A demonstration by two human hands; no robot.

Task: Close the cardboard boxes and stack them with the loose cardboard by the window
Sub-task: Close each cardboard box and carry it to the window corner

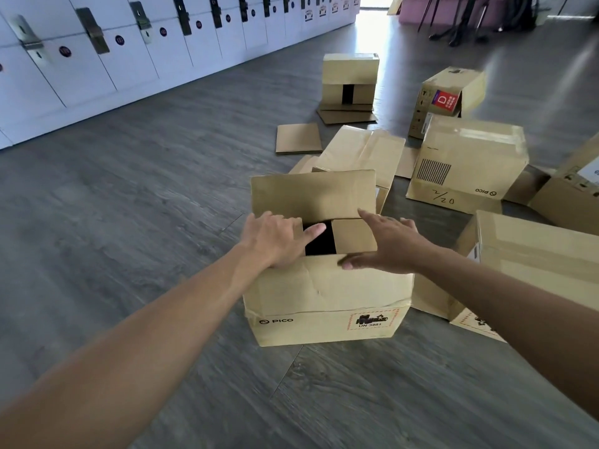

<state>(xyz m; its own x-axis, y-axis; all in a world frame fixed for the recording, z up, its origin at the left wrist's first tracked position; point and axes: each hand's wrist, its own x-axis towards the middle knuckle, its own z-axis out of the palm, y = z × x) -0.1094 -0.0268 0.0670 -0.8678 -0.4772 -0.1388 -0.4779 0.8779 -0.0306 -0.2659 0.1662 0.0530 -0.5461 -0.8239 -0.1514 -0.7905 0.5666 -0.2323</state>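
The left hand (275, 238) and right hand (389, 247), fingers straight, press the side flaps of the box (324, 299) on the floor (162, 189). Its far flap (312, 196) stands upright; the inside shows only dark. Past the hands lie more boxes (466, 163) and loose cardboard (298, 138).

I see the open box (327, 296) at centre frame on the floor (129, 205), lockers (129, 53) upper left, a closed box (466, 163) right of centre, flat cardboard (298, 138) lying between them

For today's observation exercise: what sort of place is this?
Probably a locker or storage room: a row of numbered white lockers along the wall, bare wood-look floor, and cardboard boxes strewn about.
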